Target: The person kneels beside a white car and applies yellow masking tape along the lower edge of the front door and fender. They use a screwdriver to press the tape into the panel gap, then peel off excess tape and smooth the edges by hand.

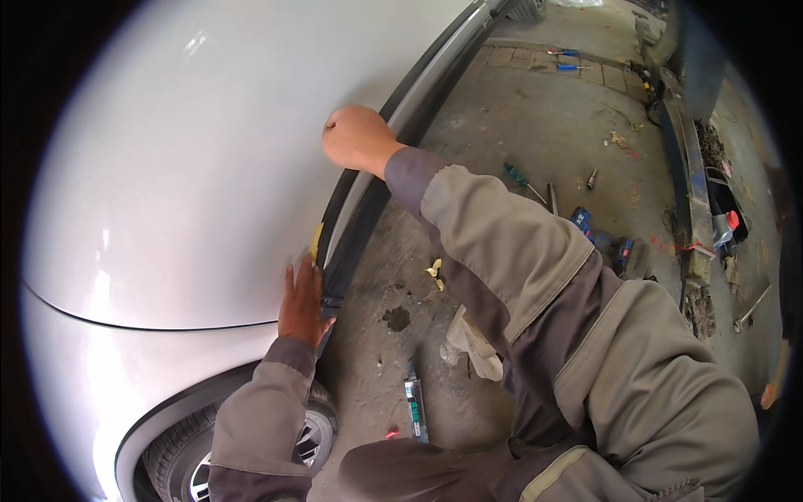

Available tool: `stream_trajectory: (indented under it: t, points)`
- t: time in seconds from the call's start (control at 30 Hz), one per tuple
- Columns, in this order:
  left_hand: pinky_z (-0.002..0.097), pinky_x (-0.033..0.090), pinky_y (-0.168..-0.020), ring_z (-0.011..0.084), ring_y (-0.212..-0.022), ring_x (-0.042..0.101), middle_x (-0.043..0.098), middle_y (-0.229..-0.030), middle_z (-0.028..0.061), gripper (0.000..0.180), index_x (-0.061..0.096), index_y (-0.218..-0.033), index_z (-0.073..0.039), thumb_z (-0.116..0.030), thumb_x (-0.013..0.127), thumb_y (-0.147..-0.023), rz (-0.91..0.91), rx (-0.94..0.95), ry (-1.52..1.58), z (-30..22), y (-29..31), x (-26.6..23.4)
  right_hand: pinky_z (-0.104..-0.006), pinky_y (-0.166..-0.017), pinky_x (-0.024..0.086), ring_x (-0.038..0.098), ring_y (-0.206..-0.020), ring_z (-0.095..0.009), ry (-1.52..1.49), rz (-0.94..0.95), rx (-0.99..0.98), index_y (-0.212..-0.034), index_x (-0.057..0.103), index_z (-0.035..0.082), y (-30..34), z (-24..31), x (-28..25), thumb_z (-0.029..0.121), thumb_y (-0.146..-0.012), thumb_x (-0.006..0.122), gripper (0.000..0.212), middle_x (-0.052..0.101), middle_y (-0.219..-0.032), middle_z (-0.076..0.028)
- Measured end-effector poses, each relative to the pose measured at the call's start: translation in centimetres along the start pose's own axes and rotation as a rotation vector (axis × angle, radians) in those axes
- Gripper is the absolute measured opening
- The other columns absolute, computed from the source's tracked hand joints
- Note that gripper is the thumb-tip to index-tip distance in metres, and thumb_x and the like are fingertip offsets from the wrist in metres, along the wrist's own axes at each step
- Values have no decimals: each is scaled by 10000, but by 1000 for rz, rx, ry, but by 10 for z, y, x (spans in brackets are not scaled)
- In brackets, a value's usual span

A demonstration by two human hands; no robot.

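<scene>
The white car's door panel (184, 167) fills the left side. Along its lower edge runs a dark trim strip with a silver-grey band (425, 79). My right hand (358, 138) is closed in a fist against the panel beside the trim, and no object shows in it. Lower down, my left hand (301, 303) lies with fingers stretched out on the panel and the trim's end, near the wheel arch. Just above those fingertips a narrow yellow strip (316, 239) sticks out along the trim edge; whether the fingers touch it, I cannot tell.
A car wheel (201, 456) is at lower left. On the concrete floor lie a sealant-like tube (415, 408), yellow scraps (434, 269), a green-handled screwdriver (517, 175), a blue power tool (582, 219) and a metal socket (592, 179). A metal beam (687, 167) runs along the right.
</scene>
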State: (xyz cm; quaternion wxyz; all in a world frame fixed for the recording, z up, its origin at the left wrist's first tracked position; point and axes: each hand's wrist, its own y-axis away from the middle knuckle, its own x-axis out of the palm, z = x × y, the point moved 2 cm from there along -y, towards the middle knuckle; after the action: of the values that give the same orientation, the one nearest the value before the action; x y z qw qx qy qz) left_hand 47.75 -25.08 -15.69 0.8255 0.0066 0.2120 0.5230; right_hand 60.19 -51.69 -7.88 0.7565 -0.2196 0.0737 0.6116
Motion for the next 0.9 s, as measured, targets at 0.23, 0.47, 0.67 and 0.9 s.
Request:
stream_trajectory:
  t: [0.23, 0.47, 0.67, 0.9]
  points:
    - [522, 63, -1282, 268, -1597, 103, 240, -1690, 158, 1010, 317, -1602, -37, -685, 610, -886, 80, 64, 290, -11, 32, -8, -445, -858, 540, 680, -993, -387, 37, 11, -19, -1018, 743, 6, 3, 2, 3, 127, -869, 525, 290, 734, -1032, -209]
    - [524, 84, -1280, 311, -1575, 188, 314, -1646, 211, 1006, 307, -1585, 13, -617, 650, -881, -44, -198, 483, -16, -14, -36, -462, -851, 545, 684, -980, -417, 26, 50, -92, -971, 744, -10, 10, 12, 14, 138, -844, 554, 272, 726, -996, -241]
    - [545, 198, -1240, 401, -1521, 281, 360, -1603, 252, 923, 375, -1529, 50, -543, 676, -890, -217, -493, 997, -68, 6, -49, -455, -812, 532, 691, -932, -392, 289, 140, -289, -950, 746, 13, 17, 9, 30, 181, -907, 558, 256, 734, -953, -212]
    - [513, 430, -1073, 348, -1254, 586, 567, -1430, 212, 648, 421, -1491, -6, -477, 493, -1052, -395, -724, 3279, -99, 4, -48, -450, -663, 530, 700, -698, -329, 684, 762, -536, -805, 693, -33, 76, 11, 75, 124, -892, 548, 231, 716, -740, -183]
